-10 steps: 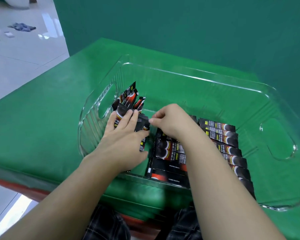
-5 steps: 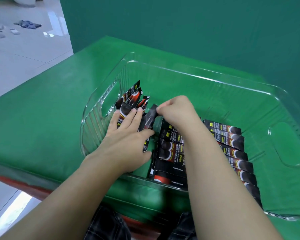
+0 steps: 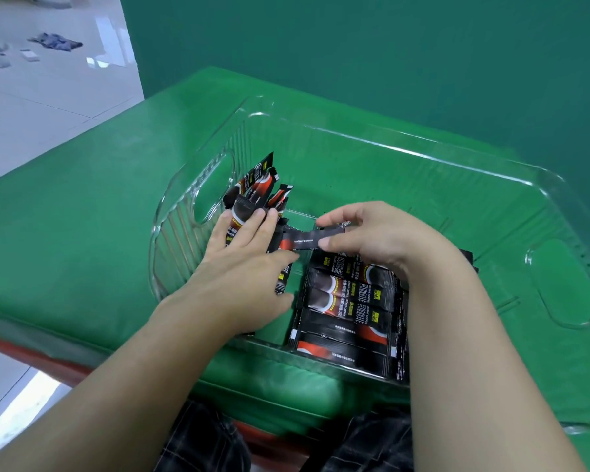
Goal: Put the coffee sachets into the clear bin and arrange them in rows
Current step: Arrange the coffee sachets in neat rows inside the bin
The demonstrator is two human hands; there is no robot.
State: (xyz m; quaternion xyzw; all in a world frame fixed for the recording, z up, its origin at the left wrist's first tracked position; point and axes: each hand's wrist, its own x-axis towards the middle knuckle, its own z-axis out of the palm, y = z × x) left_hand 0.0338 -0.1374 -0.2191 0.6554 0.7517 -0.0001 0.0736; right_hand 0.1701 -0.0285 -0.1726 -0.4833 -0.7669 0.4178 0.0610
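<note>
Sorting coffee sachets inside the clear bin on the green table.

From the head view, your right hand pinches one sachet between thumb and forefinger, holding it level above the row of sachets laid flat at the bin's near wall. Your left hand lies flat, fingers spread, on the loose pile of sachets at the bin's left end.

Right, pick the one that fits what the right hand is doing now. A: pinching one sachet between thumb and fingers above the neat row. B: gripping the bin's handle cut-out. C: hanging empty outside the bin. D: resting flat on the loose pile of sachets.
A: the right hand pinches a single sachet by its end, held level above the row of sachets lying in the bin.
</note>
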